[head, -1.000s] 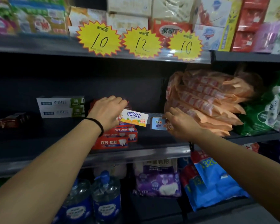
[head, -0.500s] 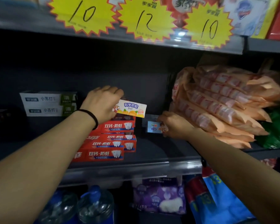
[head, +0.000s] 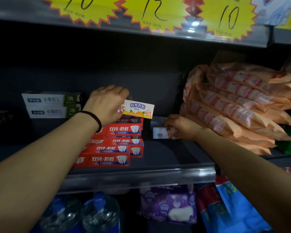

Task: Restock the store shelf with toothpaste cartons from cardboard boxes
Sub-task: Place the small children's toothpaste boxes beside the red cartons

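Both hands have pushed deeper into the shelf since the earlier frames; the cartons they hold sit closer to their spots.

Left hand (head: 106, 105) grips a white-and-orange toothpaste carton (head: 138, 109), resting on top of the red toothpaste carton stack (head: 114, 145) mid-shelf. Right hand (head: 180, 126) pinches a small pale-blue carton (head: 160, 132) down on the dark shelf board (head: 166, 153), right of the stack. Neither released yet, so placement looks nearly done. White-and-green cartons (head: 49, 105) sit toward the left end. Orange plastic packs (head: 233, 105) crowd the right end, limiting room. Yellow starburst price tags (head: 225, 15) hang off the upper shelf edge.
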A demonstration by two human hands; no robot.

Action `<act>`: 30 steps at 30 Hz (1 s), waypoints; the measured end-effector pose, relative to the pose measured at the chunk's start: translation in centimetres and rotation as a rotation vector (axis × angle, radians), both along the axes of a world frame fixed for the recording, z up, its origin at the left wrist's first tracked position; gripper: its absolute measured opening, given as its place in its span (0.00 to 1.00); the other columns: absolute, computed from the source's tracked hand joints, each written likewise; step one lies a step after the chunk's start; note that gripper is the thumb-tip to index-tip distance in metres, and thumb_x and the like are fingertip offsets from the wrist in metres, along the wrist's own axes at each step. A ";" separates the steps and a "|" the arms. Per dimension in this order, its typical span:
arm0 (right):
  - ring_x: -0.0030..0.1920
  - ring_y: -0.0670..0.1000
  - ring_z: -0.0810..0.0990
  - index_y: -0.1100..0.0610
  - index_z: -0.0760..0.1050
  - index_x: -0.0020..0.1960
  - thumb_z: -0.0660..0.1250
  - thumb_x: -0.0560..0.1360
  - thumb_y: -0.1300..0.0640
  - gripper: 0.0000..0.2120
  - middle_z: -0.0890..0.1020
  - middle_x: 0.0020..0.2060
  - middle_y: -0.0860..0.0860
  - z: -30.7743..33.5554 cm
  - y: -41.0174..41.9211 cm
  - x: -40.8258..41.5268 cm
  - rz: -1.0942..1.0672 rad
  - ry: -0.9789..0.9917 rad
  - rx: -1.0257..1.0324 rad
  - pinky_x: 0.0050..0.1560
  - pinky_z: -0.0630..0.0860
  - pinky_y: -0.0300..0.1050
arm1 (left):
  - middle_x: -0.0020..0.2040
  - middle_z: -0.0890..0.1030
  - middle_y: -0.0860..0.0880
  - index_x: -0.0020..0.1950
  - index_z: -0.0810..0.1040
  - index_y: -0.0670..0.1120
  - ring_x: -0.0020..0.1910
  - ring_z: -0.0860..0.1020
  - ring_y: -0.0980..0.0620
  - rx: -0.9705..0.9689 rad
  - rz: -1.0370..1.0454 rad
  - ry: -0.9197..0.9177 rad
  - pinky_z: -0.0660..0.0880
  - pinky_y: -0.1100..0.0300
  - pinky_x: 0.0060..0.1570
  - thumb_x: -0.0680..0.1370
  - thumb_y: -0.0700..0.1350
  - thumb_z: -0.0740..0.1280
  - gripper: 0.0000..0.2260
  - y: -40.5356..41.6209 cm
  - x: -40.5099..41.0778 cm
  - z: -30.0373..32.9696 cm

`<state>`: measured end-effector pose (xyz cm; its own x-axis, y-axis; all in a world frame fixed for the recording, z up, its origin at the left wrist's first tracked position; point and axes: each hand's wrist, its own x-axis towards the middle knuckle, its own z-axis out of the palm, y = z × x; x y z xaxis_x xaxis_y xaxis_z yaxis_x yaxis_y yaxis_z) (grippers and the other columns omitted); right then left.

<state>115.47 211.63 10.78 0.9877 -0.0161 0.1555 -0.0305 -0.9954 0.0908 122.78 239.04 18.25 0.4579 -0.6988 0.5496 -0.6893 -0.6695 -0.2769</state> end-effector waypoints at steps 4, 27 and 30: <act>0.63 0.54 0.72 0.52 0.71 0.68 0.69 0.74 0.57 0.23 0.73 0.62 0.53 0.2 -0.1 -0.4 -0.032 0.006 -0.017 0.59 0.71 0.46 | 0.56 0.75 0.46 0.58 0.69 0.46 0.55 0.72 0.47 0.002 0.001 -0.011 0.64 0.57 0.44 0.73 0.49 0.70 0.18 0.1 -0.1 -0.2; 0.61 0.53 0.72 0.52 0.68 0.69 0.72 0.72 0.53 0.28 0.71 0.62 0.51 1.3 -0.4 -0.7 -0.011 -0.013 -0.069 0.55 0.72 0.46 | 0.57 0.75 0.46 0.59 0.69 0.46 0.56 0.72 0.47 0.030 0.012 -0.042 0.68 0.57 0.47 0.73 0.48 0.70 0.18 -0.3 -0.6 -0.2; 0.59 0.52 0.73 0.53 0.70 0.66 0.75 0.69 0.51 0.27 0.73 0.60 0.50 3.3 0.0 -2.3 0.009 -0.030 -0.025 0.55 0.73 0.46 | 0.58 0.75 0.46 0.60 0.69 0.46 0.57 0.72 0.47 0.042 -0.005 -0.062 0.69 0.57 0.48 0.73 0.48 0.70 0.18 -0.5 -1.7 0.0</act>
<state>113.21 211.67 14.09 0.9826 -0.0032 0.1856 -0.0248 -0.9931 0.1144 121.06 238.55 18.21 0.4201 -0.7241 0.5469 -0.6736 -0.6527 -0.3467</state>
